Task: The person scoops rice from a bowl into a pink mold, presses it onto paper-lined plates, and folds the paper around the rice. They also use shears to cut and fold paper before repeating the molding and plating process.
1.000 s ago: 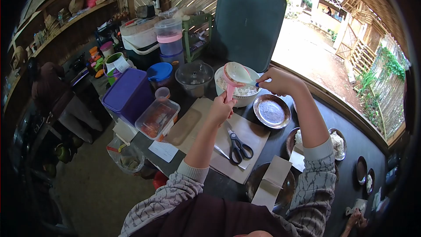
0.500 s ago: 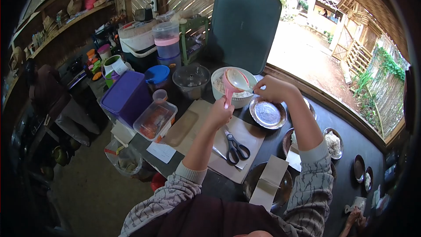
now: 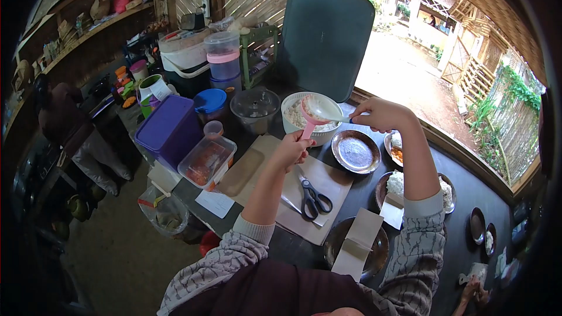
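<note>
My left hand (image 3: 293,148) grips the handle of a pink scoop cup (image 3: 307,118), held over the near side of a white bowl of rice (image 3: 293,111). My right hand (image 3: 381,114) holds a white rice paddle (image 3: 321,109) whose blade rests at the mouth of the pink cup. An empty metal plate (image 3: 355,152) lies just below my right hand. Black-handled scissors (image 3: 312,196) rest on brown paper (image 3: 328,178) under my left forearm.
A purple box (image 3: 170,126), a clear container of reddish food (image 3: 206,161) and a glass-lidded pot (image 3: 253,105) stand to the left. Plates with rice (image 3: 451,190) lie at right. A dark green lid (image 3: 325,35) leans behind the bowl. Another person (image 3: 64,123) stands far left.
The paddle has shifted slightly right along with my right hand, which rose a little. The pink cup stays over the rice bowl. The camera view drifted slightly.
</note>
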Tool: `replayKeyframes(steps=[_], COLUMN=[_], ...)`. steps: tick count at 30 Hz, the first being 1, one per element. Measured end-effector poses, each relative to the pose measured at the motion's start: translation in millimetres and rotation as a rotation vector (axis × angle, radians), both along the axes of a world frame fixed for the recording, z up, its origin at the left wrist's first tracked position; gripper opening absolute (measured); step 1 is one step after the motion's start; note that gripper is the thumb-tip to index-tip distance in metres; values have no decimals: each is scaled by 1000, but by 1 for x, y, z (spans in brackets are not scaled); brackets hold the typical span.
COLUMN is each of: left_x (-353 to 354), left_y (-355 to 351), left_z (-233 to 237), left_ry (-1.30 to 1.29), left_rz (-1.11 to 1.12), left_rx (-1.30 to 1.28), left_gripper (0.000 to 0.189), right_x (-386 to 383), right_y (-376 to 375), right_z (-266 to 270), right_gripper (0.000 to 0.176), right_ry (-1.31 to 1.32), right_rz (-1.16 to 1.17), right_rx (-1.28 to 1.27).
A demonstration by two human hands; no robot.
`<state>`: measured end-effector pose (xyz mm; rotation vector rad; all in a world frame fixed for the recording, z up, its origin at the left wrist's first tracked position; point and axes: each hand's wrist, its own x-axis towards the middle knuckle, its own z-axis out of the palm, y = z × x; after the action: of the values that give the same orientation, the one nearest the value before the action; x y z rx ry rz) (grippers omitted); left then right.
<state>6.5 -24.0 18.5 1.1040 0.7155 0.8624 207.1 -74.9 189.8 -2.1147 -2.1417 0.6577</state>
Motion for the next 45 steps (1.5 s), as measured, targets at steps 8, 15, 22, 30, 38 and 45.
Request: replayKeyframes(steps=[8,15,22,30,38,45], left_x=[-4,-5,-6,-10,-10,-8], left_y=[1,-2,-1,3,1,7], left_z=[0,4,3,3,3,-3], left_ry=[11,83,42,-19,79,33], left_rz=[21,13,23,52,26,-46], left_rx=[50,85,45,-4,128,58], left_gripper=[28,29,23,17,35,36], right_x=[-16,-13,-14,-1,-12,-11], right_y=[11,18,22,14,22,27], right_z=[-9,-26,-32,-4,-15,-19], right_gripper=[28,27,30,30,28,29], right_ry=[-29,29,75,110,-94,-171], right_rz=[36,15,63,-39,-48,2], right_rx=[-17,-15,41,-104,-129,-98])
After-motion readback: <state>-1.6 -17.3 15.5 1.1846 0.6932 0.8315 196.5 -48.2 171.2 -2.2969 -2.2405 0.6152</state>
